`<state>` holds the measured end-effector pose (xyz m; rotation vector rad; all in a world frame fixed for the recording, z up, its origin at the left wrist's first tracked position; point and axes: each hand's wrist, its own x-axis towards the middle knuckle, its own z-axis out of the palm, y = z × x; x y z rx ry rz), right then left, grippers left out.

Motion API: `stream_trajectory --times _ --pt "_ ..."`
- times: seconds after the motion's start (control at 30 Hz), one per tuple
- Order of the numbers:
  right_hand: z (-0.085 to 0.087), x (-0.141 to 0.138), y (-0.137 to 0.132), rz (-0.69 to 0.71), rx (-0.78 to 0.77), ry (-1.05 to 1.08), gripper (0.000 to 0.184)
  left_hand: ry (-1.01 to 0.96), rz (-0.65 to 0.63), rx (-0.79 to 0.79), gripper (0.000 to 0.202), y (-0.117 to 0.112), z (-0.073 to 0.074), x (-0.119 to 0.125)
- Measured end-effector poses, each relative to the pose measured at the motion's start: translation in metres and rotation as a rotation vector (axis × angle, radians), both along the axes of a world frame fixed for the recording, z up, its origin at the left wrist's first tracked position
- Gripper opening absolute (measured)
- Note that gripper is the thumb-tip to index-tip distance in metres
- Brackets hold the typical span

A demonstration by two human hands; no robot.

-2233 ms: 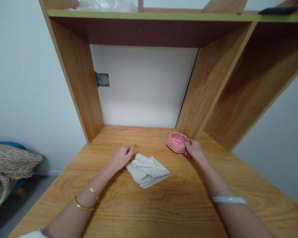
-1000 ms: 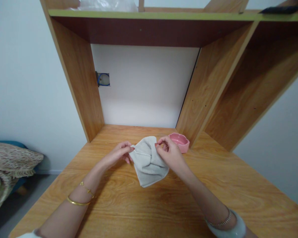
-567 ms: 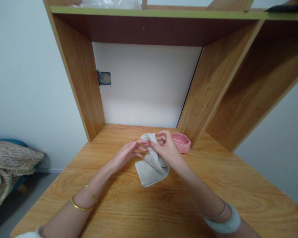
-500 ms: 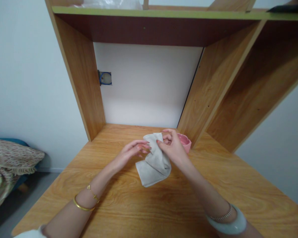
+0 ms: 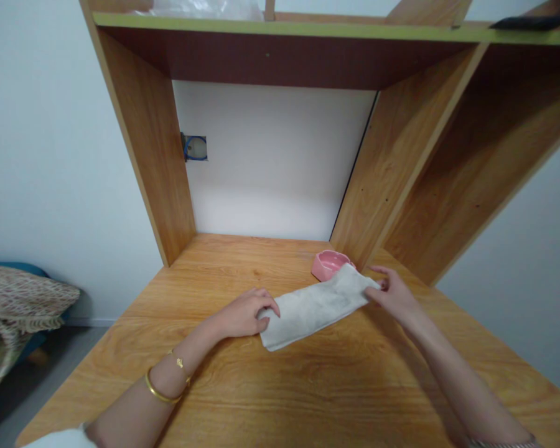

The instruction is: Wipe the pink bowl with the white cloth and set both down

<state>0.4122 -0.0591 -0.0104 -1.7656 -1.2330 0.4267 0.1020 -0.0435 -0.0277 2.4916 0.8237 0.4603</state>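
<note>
A pale grey folded cloth [image 5: 315, 309] is stretched out as a long strip between my two hands, above the wooden desktop. My left hand [image 5: 249, 313] grips its left end, with thumb and fingers closed round the edge. At the far right end, my right hand [image 5: 394, 295] pinches the corner between thumb and fingers. Just behind the cloth stands a pink angular bowl [image 5: 325, 266], and the cloth's upper right part hides some of its front.
The wooden desktop [image 5: 205, 386] is bounded by upright panels at left [image 5: 144, 149] and right [image 5: 415, 149]. A shelf [image 5: 270, 56] hangs overhead. An open socket hole [image 5: 196, 148] shows in the back wall. Fabric [image 5: 23, 298] lies at far left.
The cloth was bunched up between my hands and is now drawn out lengthwise. My right hand has moved right, uncovering more of the pink bowl. My left hand has closed on the cloth.
</note>
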Motion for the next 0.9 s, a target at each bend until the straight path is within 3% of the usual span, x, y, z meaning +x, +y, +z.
stream_trajectory --times 0.2,0.3,0.4,0.57,0.67,0.77,0.9 --pt "-0.037 0.025 -0.004 0.072 -0.141 -0.129 0.043 0.039 0.006 -0.008 0.03 -0.001 0.001 0.001" --pt "-0.034 0.026 -0.003 0.054 -0.143 -0.173 0.043 0.02 0.006 0.006 0.026 -0.001 0.003 0.001" --pt "-0.017 0.015 -0.003 0.038 -0.054 -0.238 0.045 -0.025 0.068 0.052 0.022 0.001 0.005 -0.001" --pt "0.019 -0.039 -0.013 0.221 0.189 -0.309 0.044 -0.026 0.214 0.086 0.021 0.007 -0.002 -0.004" --pt "0.031 -0.082 -0.022 0.372 0.212 -0.354 0.046 -0.039 0.267 0.069 0.024 0.01 -0.008 -0.004" --pt "0.028 -0.119 -0.03 0.483 0.101 -0.404 0.048 -0.065 0.311 0.043 0.028 0.01 -0.011 -0.003" --pt "0.013 -0.149 -0.039 0.619 -0.012 -0.518 0.051 -0.09 0.344 0.033 0.026 0.009 -0.01 -0.001"
